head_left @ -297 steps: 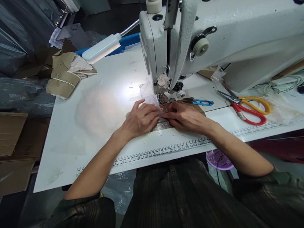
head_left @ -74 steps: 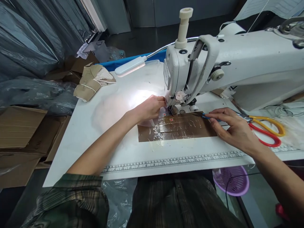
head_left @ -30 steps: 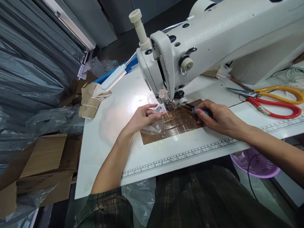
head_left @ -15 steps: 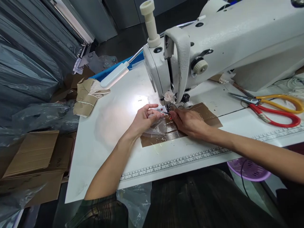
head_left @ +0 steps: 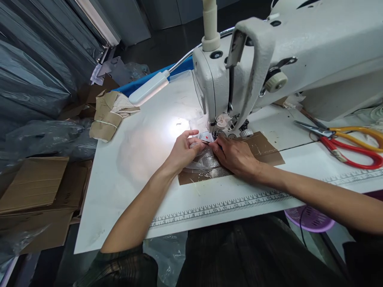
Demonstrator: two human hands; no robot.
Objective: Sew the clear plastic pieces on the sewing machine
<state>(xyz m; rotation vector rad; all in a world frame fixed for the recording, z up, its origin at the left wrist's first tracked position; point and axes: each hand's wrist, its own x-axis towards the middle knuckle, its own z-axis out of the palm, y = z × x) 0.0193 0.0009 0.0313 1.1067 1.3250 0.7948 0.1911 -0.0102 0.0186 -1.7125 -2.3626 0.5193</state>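
Observation:
Under the needle area of a white sewing machine [head_left: 206, 79], my two hands meet almost fingertip to fingertip. My left hand [head_left: 188, 150] is closed, thumb against fingers, on a sheer white fabric [head_left: 196, 164] that hangs below it. My right hand [head_left: 236, 156] is closed just right of it, beside the presser foot. A thin dark sliver shows between the fingertips; its kind is too small to tell. A small white piece with a red mark [head_left: 206, 136] lies just behind the fingertips. Beneath both hands is a brown taped sheet [head_left: 266, 149].
Scissors with yellow and red handles [head_left: 344, 139] lie right on the white table [head_left: 134, 191]. A printed ruler [head_left: 221, 209] runs along its front edge. A lamp [head_left: 149, 88] and a tied brown bundle [head_left: 104, 119] are at the back left. Cardboard [head_left: 32, 183] stands left, below.
The view has shifted, with the machine now larger and further right. My right fingertips have closed in toward my left ones; the dark metal and red bit seen at them earlier are mostly hidden.

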